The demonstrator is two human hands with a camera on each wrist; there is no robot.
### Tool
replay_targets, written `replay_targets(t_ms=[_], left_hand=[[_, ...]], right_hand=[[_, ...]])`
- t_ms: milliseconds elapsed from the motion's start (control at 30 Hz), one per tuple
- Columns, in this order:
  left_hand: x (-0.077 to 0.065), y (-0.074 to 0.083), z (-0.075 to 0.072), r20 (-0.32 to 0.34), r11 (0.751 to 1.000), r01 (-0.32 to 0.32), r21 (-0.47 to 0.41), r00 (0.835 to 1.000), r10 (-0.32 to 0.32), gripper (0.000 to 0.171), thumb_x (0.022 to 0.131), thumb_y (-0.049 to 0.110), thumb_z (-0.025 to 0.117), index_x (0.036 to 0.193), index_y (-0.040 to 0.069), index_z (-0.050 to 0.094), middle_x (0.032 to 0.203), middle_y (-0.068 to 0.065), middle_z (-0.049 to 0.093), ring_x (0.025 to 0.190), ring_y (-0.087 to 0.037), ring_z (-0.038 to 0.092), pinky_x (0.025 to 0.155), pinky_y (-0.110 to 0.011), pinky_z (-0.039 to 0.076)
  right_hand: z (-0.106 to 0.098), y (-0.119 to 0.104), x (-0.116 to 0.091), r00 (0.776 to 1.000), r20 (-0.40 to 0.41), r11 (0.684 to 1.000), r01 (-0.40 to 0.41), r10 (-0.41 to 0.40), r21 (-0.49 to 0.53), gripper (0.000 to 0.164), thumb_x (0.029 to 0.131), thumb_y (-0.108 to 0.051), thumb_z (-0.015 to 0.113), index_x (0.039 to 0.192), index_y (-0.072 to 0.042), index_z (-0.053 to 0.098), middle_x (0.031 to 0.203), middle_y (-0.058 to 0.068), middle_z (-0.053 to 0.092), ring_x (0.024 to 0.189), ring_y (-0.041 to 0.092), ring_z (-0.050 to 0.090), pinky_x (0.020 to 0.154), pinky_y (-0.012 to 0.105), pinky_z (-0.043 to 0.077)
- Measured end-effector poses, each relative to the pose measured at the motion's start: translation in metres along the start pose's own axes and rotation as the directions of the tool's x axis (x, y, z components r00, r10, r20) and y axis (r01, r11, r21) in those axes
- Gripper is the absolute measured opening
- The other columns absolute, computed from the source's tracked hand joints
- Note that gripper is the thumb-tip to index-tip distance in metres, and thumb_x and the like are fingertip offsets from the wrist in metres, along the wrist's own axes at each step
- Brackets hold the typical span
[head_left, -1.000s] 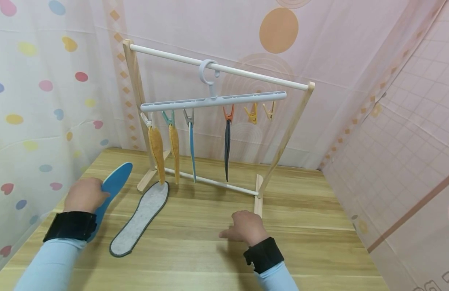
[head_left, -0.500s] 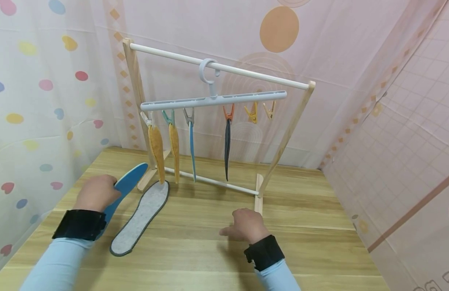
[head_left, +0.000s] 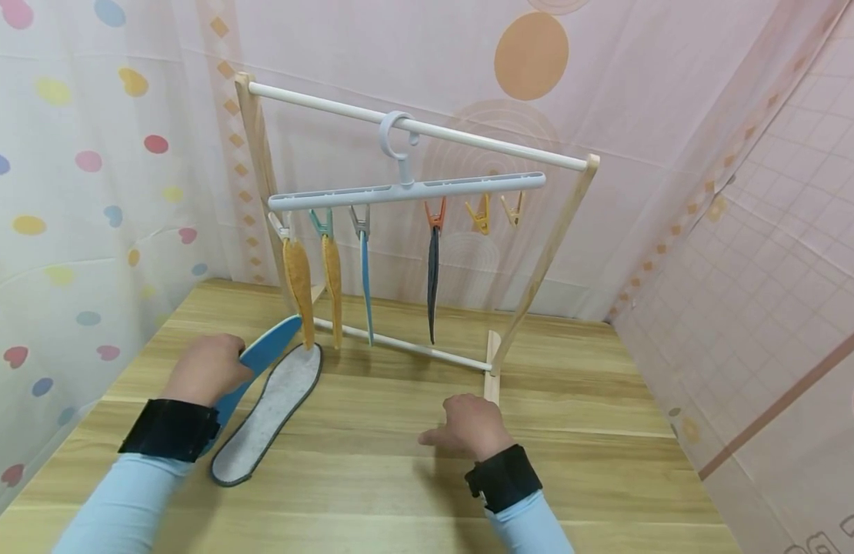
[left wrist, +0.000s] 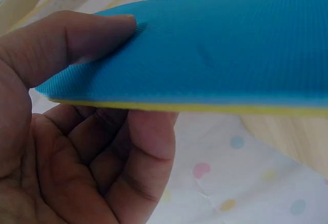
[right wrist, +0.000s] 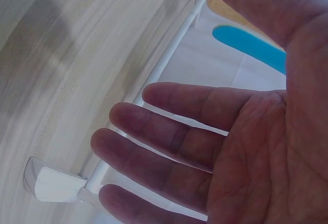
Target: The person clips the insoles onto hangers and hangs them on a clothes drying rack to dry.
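Note:
My left hand (head_left: 208, 369) pinches a blue insole (head_left: 271, 344) at its edge, thumb on the ribbed blue face and fingers beneath, as the left wrist view shows. A yellow layer runs along the insole's edge. Beside it on the table lies a grey insole (head_left: 278, 404) with a dark border. My right hand (head_left: 472, 427) hovers over the table at the right, fingers spread and holding nothing. On the pale hanger (head_left: 462, 187) hang two tan insoles (head_left: 298, 281) (head_left: 331, 281), a thin blue insole (head_left: 366, 288) and a dark insole (head_left: 432, 285), each from a clothespin.
A wooden rack (head_left: 548, 261) with a white top rail (head_left: 316, 101) carries the hanger. A yellow clothespin (head_left: 479, 215) and a beige clothespin (head_left: 513, 209) at the hanger's right hold nothing. Patterned curtains (head_left: 88, 215) stand behind and beside the wooden table (head_left: 572, 462).
My left hand has carried the blue insole rightward, so it now partly overlaps the grey insole in the head view. The right hand has stayed nearly still.

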State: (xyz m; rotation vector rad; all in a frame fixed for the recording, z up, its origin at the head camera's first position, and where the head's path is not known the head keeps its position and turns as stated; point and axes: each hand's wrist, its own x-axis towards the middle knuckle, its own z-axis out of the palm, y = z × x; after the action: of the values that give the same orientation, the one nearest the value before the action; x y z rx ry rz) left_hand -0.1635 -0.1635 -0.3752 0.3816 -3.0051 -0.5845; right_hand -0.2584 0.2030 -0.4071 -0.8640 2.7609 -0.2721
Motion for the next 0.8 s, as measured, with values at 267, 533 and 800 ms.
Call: replay_targets(t_ms=[267, 533, 800], left_hand=[[-0.002, 0.014, 0.006, -0.007, 0.999, -0.030, -0.011, 1.000, 0.030, 0.009, 0.072, 0.004, 0.068, 0.076, -0.001, 0.062, 0.066, -0.007, 0.056, 0.058, -0.024, 0.050, 0.054, -0.036, 0.041], [0.001, 0.026, 0.014, 0.013, 0.999, -0.035, -0.013, 0.999, 0.035, 0.019, 0.075, 0.004, 0.069, 0.088, -0.009, 0.064, 0.073, -0.011, 0.059, 0.062, -0.026, 0.052, 0.056, -0.038, 0.044], [0.000, 0.043, 0.023, -0.017, 0.997, -0.075, 0.015, 0.997, 0.076, 0.018, 0.077, 0.001, 0.068, 0.089, -0.010, 0.062, 0.072, -0.012, 0.057, 0.060, -0.026, 0.051, 0.054, -0.038, 0.043]], right_hand=[[-0.001, 0.001, 0.000, 1.000, -0.005, 1.000, -0.007, 0.007, 0.000, 0.065, 0.077, -0.054, 0.077, 0.113, 0.000, 0.070, 0.101, 0.013, 0.071, 0.089, 0.028, 0.068, 0.069, 0.041, 0.054], [0.000, 0.003, 0.000, 1.000, -0.020, 1.000, -0.004, 0.005, 0.009, 0.062, 0.077, -0.053, 0.077, 0.108, 0.000, 0.071, 0.095, 0.012, 0.071, 0.083, 0.027, 0.067, 0.065, 0.041, 0.053], [0.000, 0.004, 0.001, 1.000, -0.019, 0.999, -0.010, 0.010, 0.031, 0.063, 0.078, -0.052, 0.078, 0.111, 0.001, 0.070, 0.099, 0.013, 0.071, 0.087, 0.030, 0.067, 0.067, 0.043, 0.054]])
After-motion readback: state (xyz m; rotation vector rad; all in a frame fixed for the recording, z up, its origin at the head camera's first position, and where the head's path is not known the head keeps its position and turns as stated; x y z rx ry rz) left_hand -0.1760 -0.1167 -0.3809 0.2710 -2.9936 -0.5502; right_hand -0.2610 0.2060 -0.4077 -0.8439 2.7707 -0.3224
